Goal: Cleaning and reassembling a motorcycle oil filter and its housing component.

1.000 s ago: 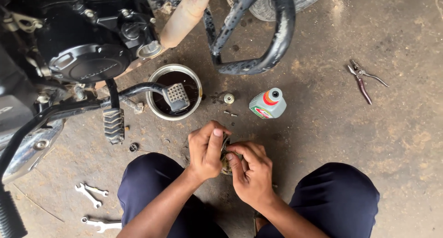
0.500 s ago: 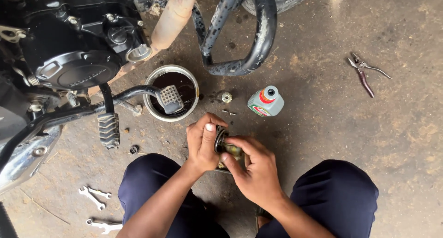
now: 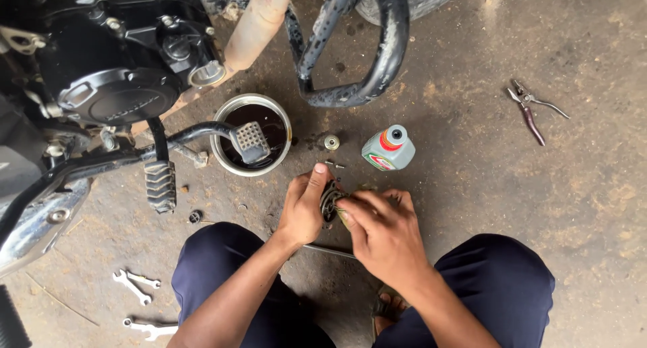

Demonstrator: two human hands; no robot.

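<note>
Here, left hand (image 3: pixel 303 210) and right hand (image 3: pixel 379 235) – each grip closed on round dark part (image 3: pixel 330 203), face tilted left

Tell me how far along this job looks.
Done: dark oil sits in the metal bowl under the engine. In hand: left hand and right hand grip a small round part. Left: bottle, spanners and pliers lie untouched.

We see a motorcycle engine (image 3: pixel 114 85) above a steel bowl (image 3: pixel 222 160) of dark oil, a grey oil bottle (image 3: pixel 389 150) beside it, pliers (image 3: pixel 532 112) far right, spanners (image 3: pixel 135 284) lower left.
</note>
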